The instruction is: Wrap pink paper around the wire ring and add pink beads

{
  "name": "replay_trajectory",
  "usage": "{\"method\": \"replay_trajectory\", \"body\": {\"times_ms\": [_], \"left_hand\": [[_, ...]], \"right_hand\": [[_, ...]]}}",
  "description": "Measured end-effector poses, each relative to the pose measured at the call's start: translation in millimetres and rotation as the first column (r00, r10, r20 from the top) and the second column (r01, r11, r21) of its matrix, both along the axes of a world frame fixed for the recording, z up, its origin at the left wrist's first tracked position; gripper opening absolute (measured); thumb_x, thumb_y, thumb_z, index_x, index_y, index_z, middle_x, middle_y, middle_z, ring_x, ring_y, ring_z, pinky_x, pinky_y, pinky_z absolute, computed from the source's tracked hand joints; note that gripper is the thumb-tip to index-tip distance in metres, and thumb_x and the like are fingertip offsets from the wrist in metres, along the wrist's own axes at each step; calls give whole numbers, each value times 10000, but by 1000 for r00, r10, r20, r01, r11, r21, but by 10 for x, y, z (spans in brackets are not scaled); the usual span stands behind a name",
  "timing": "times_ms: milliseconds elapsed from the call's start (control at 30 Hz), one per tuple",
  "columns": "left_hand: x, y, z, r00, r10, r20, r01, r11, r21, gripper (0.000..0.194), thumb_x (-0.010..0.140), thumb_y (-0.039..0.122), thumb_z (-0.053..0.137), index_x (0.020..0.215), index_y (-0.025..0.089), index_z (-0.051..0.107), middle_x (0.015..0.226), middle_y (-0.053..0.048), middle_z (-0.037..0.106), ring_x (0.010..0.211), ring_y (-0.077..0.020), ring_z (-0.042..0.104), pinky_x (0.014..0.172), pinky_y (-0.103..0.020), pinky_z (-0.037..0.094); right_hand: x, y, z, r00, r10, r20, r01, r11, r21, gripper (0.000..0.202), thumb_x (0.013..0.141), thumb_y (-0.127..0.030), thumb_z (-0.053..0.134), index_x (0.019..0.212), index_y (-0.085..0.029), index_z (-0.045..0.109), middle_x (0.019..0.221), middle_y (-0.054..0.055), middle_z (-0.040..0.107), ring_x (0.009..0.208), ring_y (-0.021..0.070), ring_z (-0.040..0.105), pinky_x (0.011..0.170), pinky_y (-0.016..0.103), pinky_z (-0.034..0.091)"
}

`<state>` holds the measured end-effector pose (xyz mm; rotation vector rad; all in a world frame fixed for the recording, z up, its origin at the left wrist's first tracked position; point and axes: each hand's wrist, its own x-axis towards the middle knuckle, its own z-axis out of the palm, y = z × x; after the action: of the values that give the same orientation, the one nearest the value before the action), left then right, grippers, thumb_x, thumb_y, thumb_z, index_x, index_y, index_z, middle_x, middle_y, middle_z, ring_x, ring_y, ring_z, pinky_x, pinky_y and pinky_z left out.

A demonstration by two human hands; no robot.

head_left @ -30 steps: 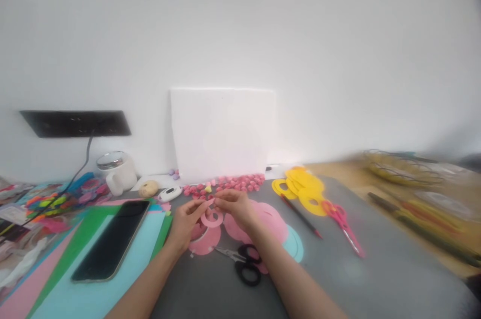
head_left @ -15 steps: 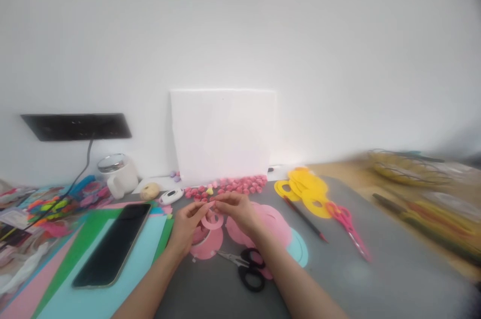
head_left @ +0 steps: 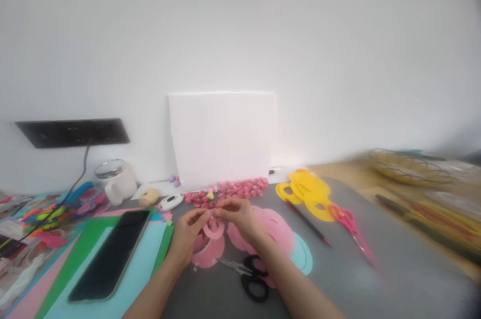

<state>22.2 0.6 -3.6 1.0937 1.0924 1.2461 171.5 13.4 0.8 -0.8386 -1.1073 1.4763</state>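
Between my two hands a curled pink paper strip hangs in a loop, its upper end pinched at the fingertips. My left hand is closed on it from the left. From the right, my right hand pinches the same end, fingertips meeting the left ones. Beneath lies a pink paper disc, partly covered by the left hand. Black-handled scissors rest on the grey mat, beside my right forearm. More pink paper circles lie behind the right wrist, over a light blue one.
Many small rolled pink paper pieces lie before a white board leaning on the wall. Yellow paper cutouts, a pencil and pink scissors are to the right. Left are a phone, coloured sheets and a white mug.
The view has shifted slightly, so most things appear a little lower. Both hands keep their pinch on the pink strip, with only small finger movement.
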Motion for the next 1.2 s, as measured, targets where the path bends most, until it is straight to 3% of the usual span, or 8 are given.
{"method": "replay_trajectory", "body": {"times_ms": [233,467,600,767,1000,1200], "left_hand": [[-22,-18,50,1000,15,-9,-15,1000,-8,267,647,401,688,644,138,644,535,-2,572,538,-127,511,522,-219,409],[2,-27,56,993,-35,-110,41,998,51,273,684,393,658,572,148,612,534,-4,564,511,-116,483,517,-214,394],[0,-24,60,988,-36,-149,46,997,67,269,686,396,651,568,156,618,538,-6,561,523,-128,493,545,-227,407],[-18,-15,61,994,-13,-105,17,999,43,269,669,414,662,617,151,638,538,-2,575,493,-120,482,491,-223,383],[-2,-34,83,995,-53,-81,54,999,10,280,670,406,673,643,129,638,558,-10,566,457,-97,451,429,-204,366],[-7,-21,42,993,-85,-84,87,996,13,289,678,416,667,632,135,619,582,-9,566,464,-93,457,426,-195,378]], "right_hand": [[1,-19,34,999,33,17,-33,999,-3,280,597,-332,762,789,-137,705,697,53,689,669,167,628,704,311,489],[-14,-13,-19,1000,13,1,-13,1000,17,230,591,-315,766,716,-150,665,592,11,643,547,128,575,556,255,453],[-13,-16,-8,1000,3,22,-3,1000,14,205,575,-299,773,679,-158,667,604,7,644,563,127,573,569,253,453],[-11,-10,1,998,8,69,-11,999,42,254,613,-362,744,773,-170,700,722,36,682,684,162,617,683,294,480],[-9,-19,-1,999,-2,37,0,998,57,228,613,-333,746,722,-153,656,607,17,648,574,136,585,588,270,464],[-4,-34,16,998,-12,61,8,998,63,216,591,-327,758,697,-167,659,619,5,644,597,142,587,588,268,456]]}}
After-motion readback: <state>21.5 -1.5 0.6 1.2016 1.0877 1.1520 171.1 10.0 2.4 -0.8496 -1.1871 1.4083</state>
